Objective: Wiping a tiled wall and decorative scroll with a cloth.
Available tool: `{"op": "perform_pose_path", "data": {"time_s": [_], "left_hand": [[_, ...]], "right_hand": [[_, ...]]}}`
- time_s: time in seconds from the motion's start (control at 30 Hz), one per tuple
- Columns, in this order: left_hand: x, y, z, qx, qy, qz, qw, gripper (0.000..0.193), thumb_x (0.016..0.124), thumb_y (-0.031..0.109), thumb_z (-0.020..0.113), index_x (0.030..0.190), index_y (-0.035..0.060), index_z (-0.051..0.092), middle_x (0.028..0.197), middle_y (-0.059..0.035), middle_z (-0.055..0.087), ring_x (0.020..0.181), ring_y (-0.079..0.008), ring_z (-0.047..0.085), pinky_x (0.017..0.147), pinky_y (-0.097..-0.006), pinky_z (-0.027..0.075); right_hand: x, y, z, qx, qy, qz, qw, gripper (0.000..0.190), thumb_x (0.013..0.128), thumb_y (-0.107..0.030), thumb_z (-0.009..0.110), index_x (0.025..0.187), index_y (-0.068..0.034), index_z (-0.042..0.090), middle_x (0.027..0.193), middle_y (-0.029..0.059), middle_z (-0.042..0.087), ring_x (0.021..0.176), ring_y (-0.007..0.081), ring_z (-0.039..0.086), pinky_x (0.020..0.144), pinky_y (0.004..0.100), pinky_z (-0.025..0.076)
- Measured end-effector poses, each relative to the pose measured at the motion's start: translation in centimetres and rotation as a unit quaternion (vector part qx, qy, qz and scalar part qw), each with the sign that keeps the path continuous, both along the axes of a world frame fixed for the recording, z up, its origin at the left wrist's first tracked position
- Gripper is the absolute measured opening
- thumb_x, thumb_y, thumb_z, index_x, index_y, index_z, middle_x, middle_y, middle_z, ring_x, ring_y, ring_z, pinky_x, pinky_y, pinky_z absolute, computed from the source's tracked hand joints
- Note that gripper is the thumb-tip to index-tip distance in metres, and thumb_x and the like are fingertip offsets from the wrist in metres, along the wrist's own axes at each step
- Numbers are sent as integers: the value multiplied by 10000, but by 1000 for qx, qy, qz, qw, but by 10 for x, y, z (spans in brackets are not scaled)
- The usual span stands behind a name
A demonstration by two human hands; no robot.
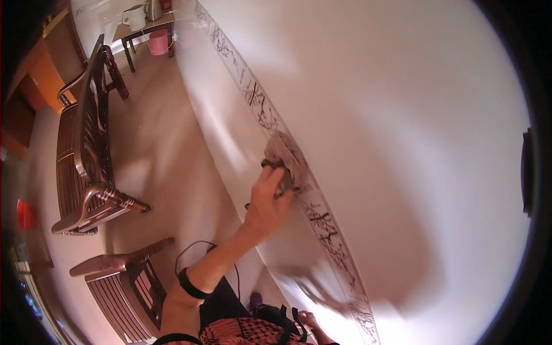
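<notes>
My left hand (268,200) reaches across to the wall on my right, its fingers closed around a crumpled greyish-pink cloth (288,153). A darker patch, perhaps a shaded fold or a second item, shows between the fingers. The cloth lies against a decorative border strip (323,230) with a dark branch pattern, which runs along the pale glossy wall (388,172). Low beside my body, my right hand (307,319) is near black straps at my waist. Its fingers look curled, but whether they grip anything is unclear.
A dark wooden bench (92,142) and a wooden chair (118,284) stand to the left. Ahead, a small table (148,29) carries a white kettle (135,18), with a pink bucket (158,43) below. A black cable (177,254) loops by my left arm.
</notes>
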State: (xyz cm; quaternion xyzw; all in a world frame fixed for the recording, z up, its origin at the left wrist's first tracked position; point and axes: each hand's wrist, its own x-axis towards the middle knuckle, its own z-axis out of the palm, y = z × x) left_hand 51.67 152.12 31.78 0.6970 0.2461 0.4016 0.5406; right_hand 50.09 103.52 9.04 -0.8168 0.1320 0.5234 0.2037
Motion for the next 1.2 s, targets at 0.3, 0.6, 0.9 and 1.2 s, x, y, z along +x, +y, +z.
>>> {"op": "perform_pose_path", "data": {"time_s": [0.3, 0.6, 0.9, 1.2], "left_hand": [[49, 199, -22, 123, -24, 158, 979, 230, 697, 29, 502, 920, -26, 503, 861, -214, 522, 799, -354, 523, 712, -379, 429], [93, 344, -34, 163, 92, 241, 952, 373, 728, 105, 472, 1074, -22, 527, 997, -241, 566, 953, -364, 541, 821, -355, 427], [51, 180, -11, 159, 14, 133, 978, 323, 702, 44, 527, 1019, -19, 508, 930, -180, 535, 859, -319, 529, 757, -318, 430], [23, -41, 26, 111, 34, 9, 993, 276, 657, -50, 554, 926, -37, 491, 863, -167, 475, 795, -322, 510, 683, -324, 419]], "right_hand": [[-6, 82, 33, -14, -2, 63, 998, 214, 834, -201, 543, 960, -40, 608, 758, 89, 635, 624, 157, 612, 543, 309, 532], [-7, 36, -2, -7, 0, 14, 1000, 227, 823, -222, 549, 930, -38, 627, 706, 79, 617, 598, 154, 606, 504, 297, 523], [6, 36, -7, 18, -7, 31, 999, 212, 836, -220, 545, 958, -60, 611, 720, 78, 634, 615, 149, 619, 523, 284, 518], [37, -67, -85, 236, -165, 313, 905, 268, 834, -151, 535, 1050, 6, 521, 850, 136, 609, 698, 249, 612, 609, 350, 519]]}}
